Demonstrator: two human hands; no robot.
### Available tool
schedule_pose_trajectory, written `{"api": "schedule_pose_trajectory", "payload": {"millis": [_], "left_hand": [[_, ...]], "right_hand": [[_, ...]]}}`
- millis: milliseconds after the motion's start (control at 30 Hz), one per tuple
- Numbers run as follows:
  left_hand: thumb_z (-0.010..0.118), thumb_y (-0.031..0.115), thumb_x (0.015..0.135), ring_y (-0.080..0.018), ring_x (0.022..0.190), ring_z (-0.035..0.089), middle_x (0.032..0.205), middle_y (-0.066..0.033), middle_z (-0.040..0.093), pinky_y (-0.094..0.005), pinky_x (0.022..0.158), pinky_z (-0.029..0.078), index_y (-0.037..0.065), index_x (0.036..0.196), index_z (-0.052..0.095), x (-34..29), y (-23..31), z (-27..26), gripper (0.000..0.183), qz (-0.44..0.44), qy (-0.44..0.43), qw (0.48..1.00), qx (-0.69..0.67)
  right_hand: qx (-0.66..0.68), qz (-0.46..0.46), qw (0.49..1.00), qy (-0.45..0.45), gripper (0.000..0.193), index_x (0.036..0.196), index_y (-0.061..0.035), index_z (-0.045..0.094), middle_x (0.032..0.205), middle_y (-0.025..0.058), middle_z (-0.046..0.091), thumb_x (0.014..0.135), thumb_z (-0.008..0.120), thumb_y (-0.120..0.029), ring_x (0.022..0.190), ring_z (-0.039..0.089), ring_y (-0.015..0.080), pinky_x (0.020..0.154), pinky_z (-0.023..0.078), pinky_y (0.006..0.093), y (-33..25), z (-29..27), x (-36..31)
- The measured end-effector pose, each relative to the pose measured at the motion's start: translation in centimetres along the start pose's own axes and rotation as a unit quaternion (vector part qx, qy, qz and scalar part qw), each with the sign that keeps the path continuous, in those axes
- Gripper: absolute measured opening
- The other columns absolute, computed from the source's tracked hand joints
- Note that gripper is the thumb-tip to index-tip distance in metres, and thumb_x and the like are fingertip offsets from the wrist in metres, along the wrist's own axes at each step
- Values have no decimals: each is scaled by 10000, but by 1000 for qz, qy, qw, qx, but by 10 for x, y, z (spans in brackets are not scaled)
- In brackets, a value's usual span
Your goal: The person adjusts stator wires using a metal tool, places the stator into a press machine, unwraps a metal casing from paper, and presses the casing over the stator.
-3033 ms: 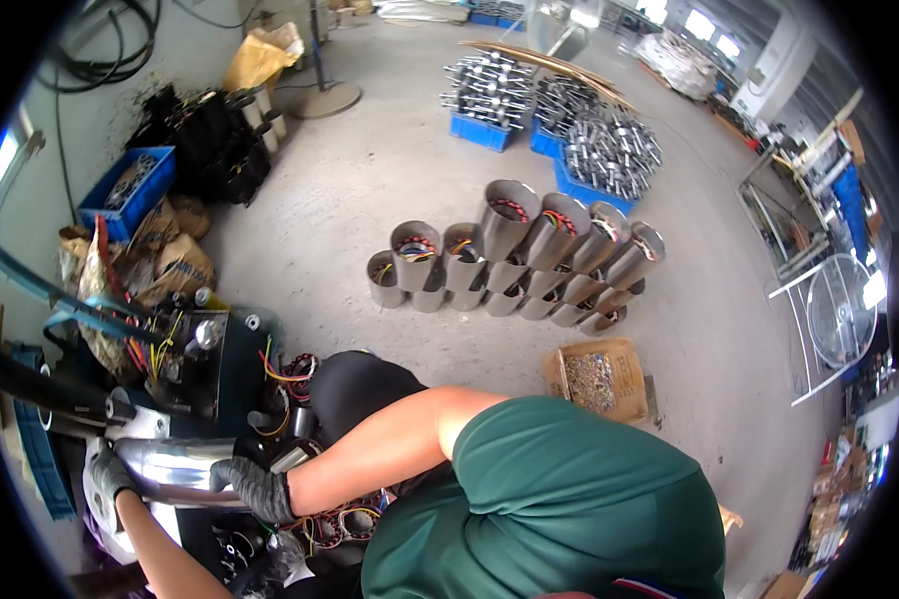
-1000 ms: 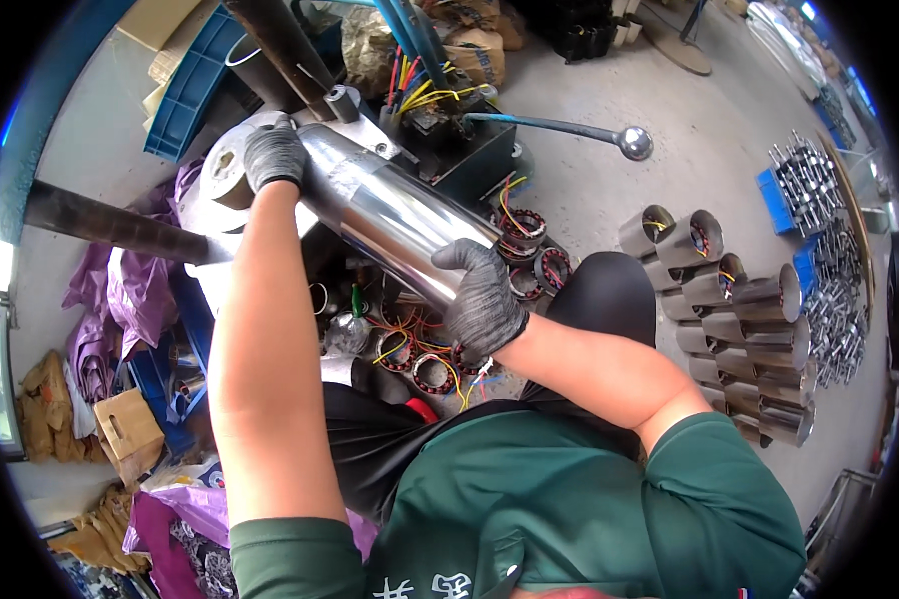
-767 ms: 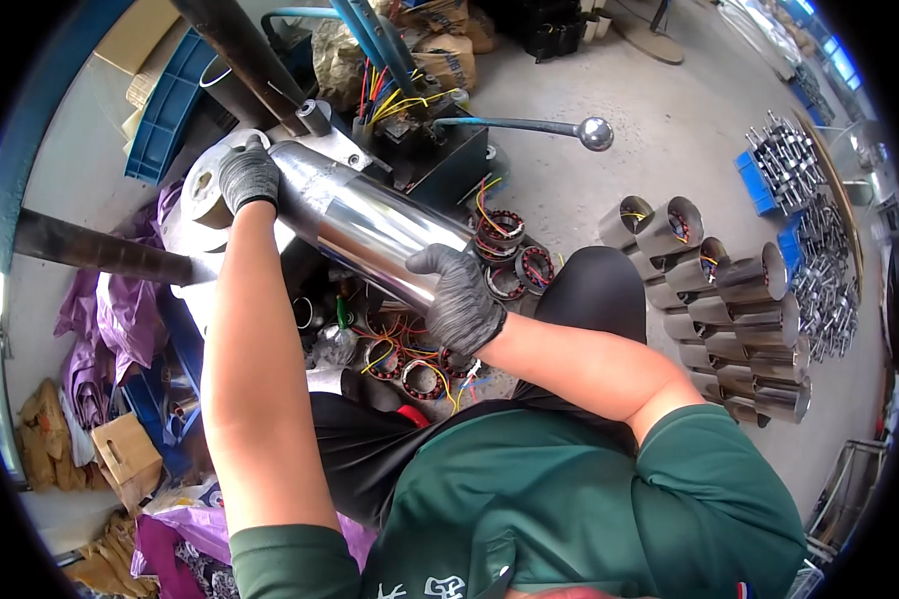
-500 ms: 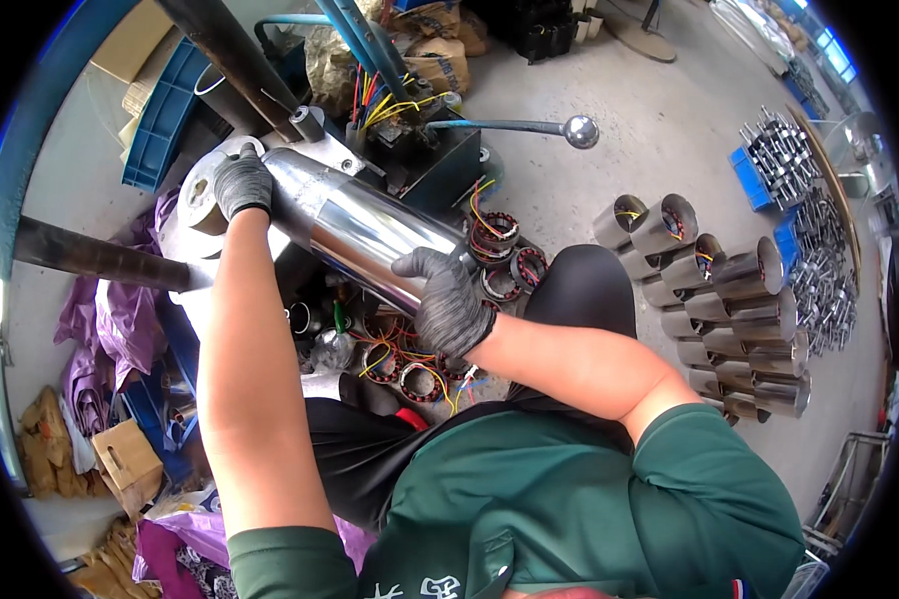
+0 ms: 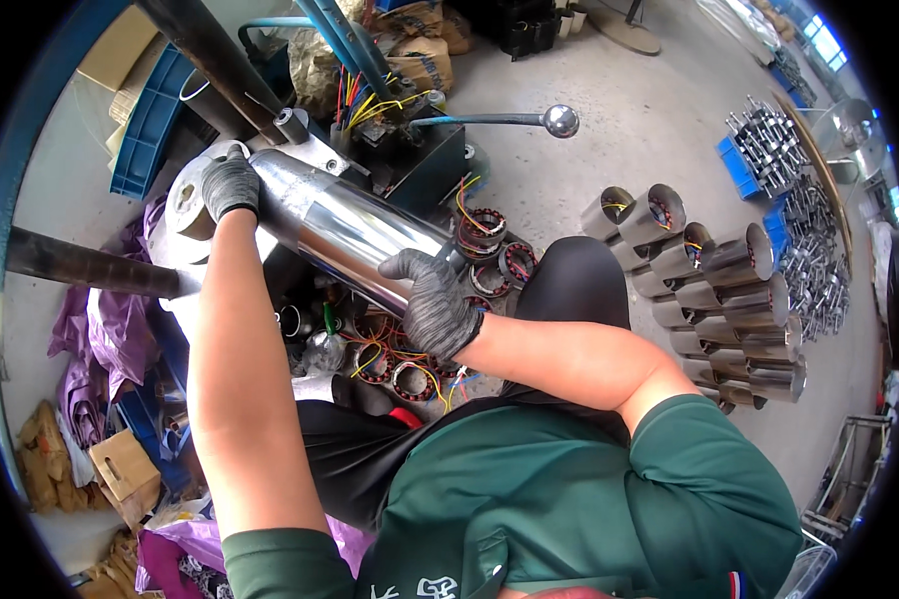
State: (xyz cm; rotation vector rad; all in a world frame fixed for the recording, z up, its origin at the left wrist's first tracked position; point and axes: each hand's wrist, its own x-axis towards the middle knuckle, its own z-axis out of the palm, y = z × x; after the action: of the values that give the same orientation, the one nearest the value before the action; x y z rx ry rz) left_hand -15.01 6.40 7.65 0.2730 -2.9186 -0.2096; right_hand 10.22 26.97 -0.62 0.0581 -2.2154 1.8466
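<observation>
A shiny metal cylinder (image 5: 365,232) lies tilted in front of me, its upper left end against a press-like machine. My left hand (image 5: 232,184), in a grey knit glove, is closed at that end, beside a pale round disc (image 5: 188,205); its fingertips are partly hidden. Near the lower right end, my right hand (image 5: 433,302), gloved alike, grips the cylinder's near side with the thumb on top. Wound motor stators (image 5: 481,228) with coloured wires sit just beyond that end. More stators (image 5: 412,379) lie below the cylinder, by my legs.
A lever with a ball knob (image 5: 560,121) juts out over the floor from the machine. Several metal sleeves (image 5: 744,258), some with wires inside, stand in rows at right. Beyond them are rotor shafts (image 5: 769,140). Purple sheeting (image 5: 120,334) and a cardboard box (image 5: 124,464) are at left.
The whole view has shifted slightly, so things appear a little further left. Both hands keep their places on the cylinder, which shows no clear movement against the machine.
</observation>
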Motion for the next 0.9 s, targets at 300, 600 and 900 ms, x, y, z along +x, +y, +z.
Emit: {"api": "schedule_pose_trajectory", "payload": {"millis": [300, 600, 900], "left_hand": [[378, 259, 1066, -409, 1277, 603, 1357, -271, 630, -471, 1082, 468, 121, 1397, 631, 2, -9, -4, 439, -45, 7, 999, -15], [426, 331, 1056, -438, 1248, 612, 1366, -282, 621, -479, 1103, 442, 49, 1350, 652, 6, -2, 4, 466, 70, -8, 996, 56], [401, 346, 1062, -425, 1272, 598, 1372, -275, 618, -484, 1104, 440, 89, 1352, 656, 20, -23, 12, 464, -20, 10, 1000, -16]], "right_hand": [[-30, -68, 997, -23, 202, 1057, -25, 675, 1013, 184, 741, 890, 580, 37, 950, 716, 283, 888, 567, 393, -14, -10, -2], [71, -25, 997, -23, 195, 1017, -34, 692, 992, 167, 741, 849, 629, 42, 953, 709, 289, 884, 563, 406, 31, -13, 0], [91, -5, 995, -30, 199, 1035, -29, 701, 991, 171, 742, 873, 601, 27, 960, 708, 276, 905, 553, 401, 8, 2, -6]]}}
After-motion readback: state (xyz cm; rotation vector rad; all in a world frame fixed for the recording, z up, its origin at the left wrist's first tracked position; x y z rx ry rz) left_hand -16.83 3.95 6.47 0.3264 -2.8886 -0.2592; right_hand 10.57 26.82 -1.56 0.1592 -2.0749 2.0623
